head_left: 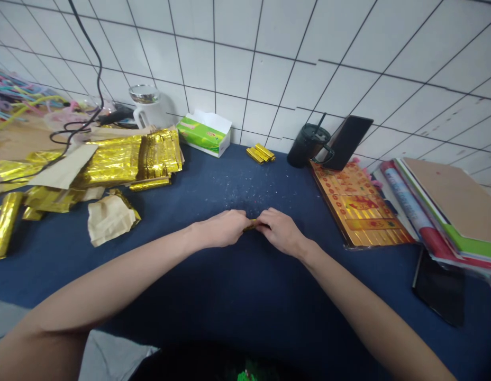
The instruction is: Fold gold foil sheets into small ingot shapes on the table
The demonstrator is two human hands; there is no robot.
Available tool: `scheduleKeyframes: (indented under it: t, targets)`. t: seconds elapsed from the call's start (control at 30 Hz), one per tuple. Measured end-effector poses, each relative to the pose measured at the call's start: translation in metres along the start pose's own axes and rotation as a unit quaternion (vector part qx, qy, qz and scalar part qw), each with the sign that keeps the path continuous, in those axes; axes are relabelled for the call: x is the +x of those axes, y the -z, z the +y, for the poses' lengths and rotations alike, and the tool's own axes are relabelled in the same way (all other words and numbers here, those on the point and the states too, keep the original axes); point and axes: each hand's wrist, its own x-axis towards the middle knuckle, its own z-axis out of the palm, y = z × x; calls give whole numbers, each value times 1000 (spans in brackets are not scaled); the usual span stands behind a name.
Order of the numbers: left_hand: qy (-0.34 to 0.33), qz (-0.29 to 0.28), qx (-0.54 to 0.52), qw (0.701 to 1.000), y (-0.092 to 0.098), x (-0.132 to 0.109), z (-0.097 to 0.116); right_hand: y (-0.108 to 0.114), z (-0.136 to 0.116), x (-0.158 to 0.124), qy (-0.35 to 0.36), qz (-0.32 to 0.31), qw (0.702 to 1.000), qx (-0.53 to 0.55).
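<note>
My left hand (221, 228) and my right hand (279, 231) meet above the navy cloth table cover (245, 286), pinching a small rolled gold foil piece (251, 225) between them. Most of that piece is hidden by my fingers. A few finished gold foil bars (260, 153) lie together farther ahead. To the left sit a large heap of gold foil sheets (114, 161), crumpled tan paper (109, 218), and a loose gold foil roll (5, 225). Neither hand touches these.
At the back stand a white mug (148, 108), a green tissue box (203, 134), and a black tumbler (308, 145) beside a propped phone (346, 142). A gold printed sheet (358, 206), stacked books (439, 206), and a black phone (439, 286) lie right. A black cable (98, 69) crosses left.
</note>
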Motion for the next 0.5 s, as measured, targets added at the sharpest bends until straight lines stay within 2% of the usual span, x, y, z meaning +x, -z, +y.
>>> scheduleKeyframes:
  t: [0.17, 0.37, 0.5]
  targets:
    - [-6, 7, 7, 1000, -2, 2, -3, 3, 1, 3, -37, -20, 999, 29]
    - [1, 65, -21, 998, -14, -5, -1, 4, 2, 9, -43, -47, 997, 33]
    - [21, 76, -34, 996, -19, -7, -3, 6, 2, 12, -64, -61, 995, 44]
